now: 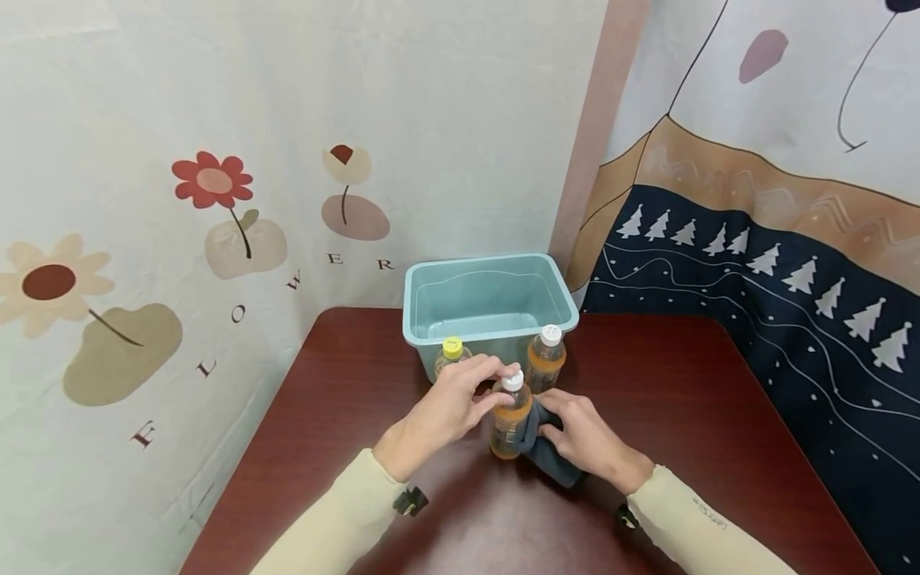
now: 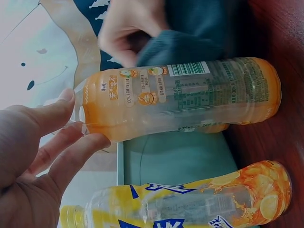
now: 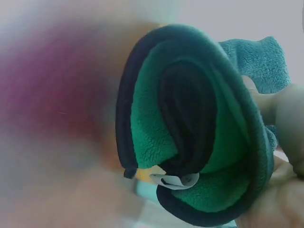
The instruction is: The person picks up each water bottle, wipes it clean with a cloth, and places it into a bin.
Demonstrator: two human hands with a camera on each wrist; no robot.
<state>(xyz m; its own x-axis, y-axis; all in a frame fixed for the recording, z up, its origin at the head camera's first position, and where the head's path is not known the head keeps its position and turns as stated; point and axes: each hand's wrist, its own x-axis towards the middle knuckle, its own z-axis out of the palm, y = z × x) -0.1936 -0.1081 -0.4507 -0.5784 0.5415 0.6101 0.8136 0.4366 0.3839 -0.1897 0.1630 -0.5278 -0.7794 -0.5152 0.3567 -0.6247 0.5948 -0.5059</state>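
My left hand (image 1: 460,399) pinches the neck of a clear plastic bottle (image 2: 156,97) with a white cap and an orange-printed label. The bottle stands upright on the table. In my right hand (image 1: 585,435) is a folded dark grey-green cloth (image 3: 190,123), pressed against the bottle's right side. The right wrist view shows the cloth's dark edging and a small white tag. Behind the left hand stands a yellow-capped bottle (image 2: 185,199), partly hidden in the head view. A second white-capped bottle (image 1: 546,359) is just behind the held one.
A light blue plastic bin (image 1: 496,327) stands behind the bottles at the back of the dark red-brown table (image 1: 345,399). Printed fabric hangings (image 1: 467,120) rise behind and to the right of the table.
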